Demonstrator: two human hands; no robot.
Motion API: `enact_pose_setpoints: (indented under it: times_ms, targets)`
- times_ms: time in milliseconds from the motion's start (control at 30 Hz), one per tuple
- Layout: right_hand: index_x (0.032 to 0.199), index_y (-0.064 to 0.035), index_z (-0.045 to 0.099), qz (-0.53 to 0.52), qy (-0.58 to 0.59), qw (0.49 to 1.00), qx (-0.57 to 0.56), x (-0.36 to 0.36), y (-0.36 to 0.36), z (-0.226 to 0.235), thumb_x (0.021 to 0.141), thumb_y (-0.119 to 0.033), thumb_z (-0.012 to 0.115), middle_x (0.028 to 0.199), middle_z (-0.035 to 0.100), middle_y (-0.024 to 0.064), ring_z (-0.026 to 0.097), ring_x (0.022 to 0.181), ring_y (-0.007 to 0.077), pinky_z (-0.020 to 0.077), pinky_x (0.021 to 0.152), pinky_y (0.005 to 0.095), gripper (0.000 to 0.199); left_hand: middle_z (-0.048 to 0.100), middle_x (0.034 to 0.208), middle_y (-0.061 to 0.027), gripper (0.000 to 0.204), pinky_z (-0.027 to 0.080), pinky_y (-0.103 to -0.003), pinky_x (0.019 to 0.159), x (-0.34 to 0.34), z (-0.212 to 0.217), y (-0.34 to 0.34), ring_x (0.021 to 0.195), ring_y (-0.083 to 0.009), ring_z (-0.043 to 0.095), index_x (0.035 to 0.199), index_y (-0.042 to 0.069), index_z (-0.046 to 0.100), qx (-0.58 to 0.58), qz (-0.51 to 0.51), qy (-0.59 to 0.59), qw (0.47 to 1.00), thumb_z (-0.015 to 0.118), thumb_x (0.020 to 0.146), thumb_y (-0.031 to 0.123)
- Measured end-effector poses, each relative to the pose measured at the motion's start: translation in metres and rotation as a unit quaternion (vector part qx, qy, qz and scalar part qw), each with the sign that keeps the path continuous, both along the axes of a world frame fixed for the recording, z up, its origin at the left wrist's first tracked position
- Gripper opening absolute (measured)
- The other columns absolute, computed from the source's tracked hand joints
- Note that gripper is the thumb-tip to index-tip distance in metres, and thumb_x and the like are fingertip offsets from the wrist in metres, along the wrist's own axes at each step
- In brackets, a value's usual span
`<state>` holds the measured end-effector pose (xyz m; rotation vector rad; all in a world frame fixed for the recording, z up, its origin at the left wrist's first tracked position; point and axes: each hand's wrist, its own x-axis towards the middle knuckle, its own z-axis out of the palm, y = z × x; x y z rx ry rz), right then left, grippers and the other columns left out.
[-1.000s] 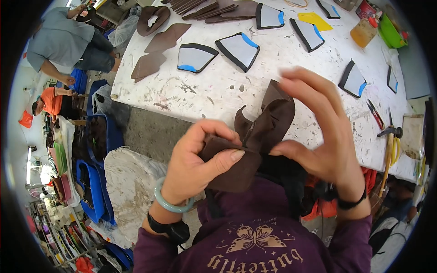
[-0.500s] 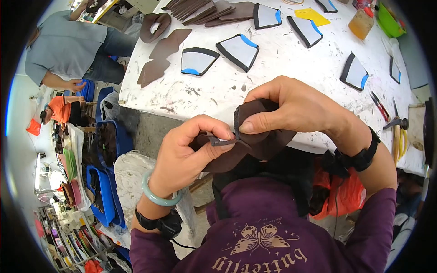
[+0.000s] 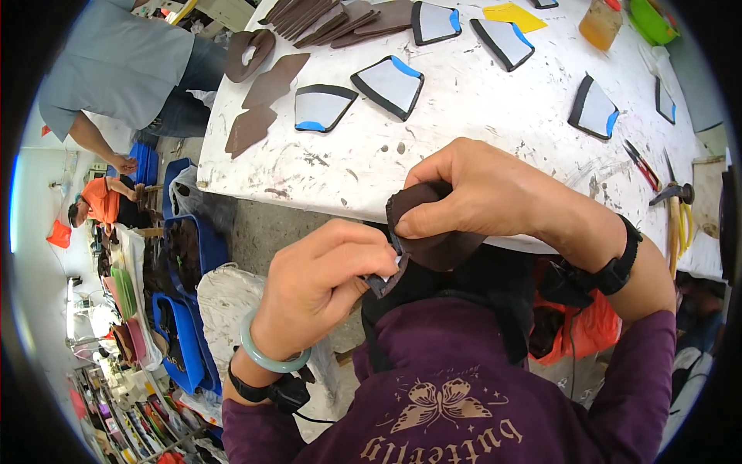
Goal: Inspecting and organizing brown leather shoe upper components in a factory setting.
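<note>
Just past the table's near edge, my right hand [image 3: 475,189] holds a curved dark brown leather-like piece [image 3: 440,251], thumb on top and fingers beneath. Along that piece's left side runs a narrow, darker folded edge. My left hand [image 3: 321,271] pinches the lower end of this edge between thumb and fingers, where a small white bit shows. The two hands are close together, and part of the piece is hidden behind my fingers. On the table beyond lie several light grey panels with black borders and blue patches, one of them [image 3: 389,87] nearest my right hand.
Flat brown pieces [image 3: 276,80] and a stack of brown strips [image 3: 305,19] lie at the table's far left. Scissors [image 3: 641,166], a hammer-like tool [image 3: 672,193] and a jar [image 3: 600,25] are on the right. Blue bins [image 3: 178,340] stand left; a person in grey [image 3: 116,66] is beyond.
My left hand has turned and moved down, bending the edge downward. The brown piece has swung with it. The view has shifted slightly, and the person in grey has changed position.
</note>
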<state>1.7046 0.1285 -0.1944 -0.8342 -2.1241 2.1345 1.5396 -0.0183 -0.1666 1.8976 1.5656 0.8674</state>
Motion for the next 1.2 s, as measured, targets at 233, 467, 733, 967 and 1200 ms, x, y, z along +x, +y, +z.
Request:
enact_pose_setpoints:
  times_ms: [233,467,733,967,1200]
  targets:
    - [0.083,0.0,0.068,0.015,-0.024,1.0,-0.002,0.0,0.0,-0.004,0.074,-0.02,0.07,0.07,0.064,0.0026,0.057,0.065,0.0084,0.0478,0.061,0.0245,0.022,0.064,0.085,-0.0091,0.033,0.053,-0.031,0.072,0.001,-0.002,-0.002,0.081,-0.0239,0.066,0.081,0.004,0.065,0.041,-0.042,0.069,0.996,0.053,0.059,-0.019]
    - [0.085,0.0008,0.069,-0.018,-0.023,0.999,-0.021,0.0,0.0,-0.011,0.063,-0.026,0.067,0.07,0.064,0.0124,0.059,0.065,0.0189,0.0479,0.06,0.0311,0.035,0.064,0.088,-0.0033,0.024,0.051,-0.031,0.065,0.001,-0.01,-0.002,0.077,-0.0227,0.063,0.085,0.01,0.066,0.105,-0.063,0.11,0.986,0.068,0.064,-0.002]
    - [0.087,0.0007,0.069,-0.005,0.003,1.0,-0.026,0.002,0.0,-0.006,0.064,-0.026,0.067,0.07,0.064,0.0103,0.058,0.064,0.0168,0.0471,0.058,0.0299,0.035,0.064,0.087,-0.0068,0.023,0.05,-0.03,0.066,0.001,-0.008,-0.003,0.077,-0.0231,0.063,0.087,0.006,0.064,0.004,-0.009,0.053,0.999,0.067,0.066,-0.003]
    - [0.091,-0.0011,0.07,0.009,-0.03,0.996,-0.079,0.007,-0.001,0.001,0.072,-0.031,0.067,0.067,0.062,0.0061,0.055,0.06,0.0129,0.0448,0.054,0.0269,0.036,0.065,0.085,-0.0052,0.01,0.047,-0.024,0.067,-0.005,-0.008,0.003,0.075,-0.0119,0.061,0.088,0.003,0.063,-0.125,0.075,-0.099,0.984,0.068,0.079,0.003]
    - [0.096,-0.0006,0.07,0.033,0.004,0.991,-0.132,0.006,0.003,-0.004,0.078,-0.03,0.067,0.08,0.067,0.0065,0.059,0.072,0.0111,0.0474,0.066,0.026,0.034,0.065,0.081,-0.0019,0.013,0.046,-0.023,0.065,-0.006,-0.01,0.005,0.072,-0.0083,0.059,0.091,0.004,0.062,-0.159,0.078,-0.121,0.977,0.069,0.081,0.008]
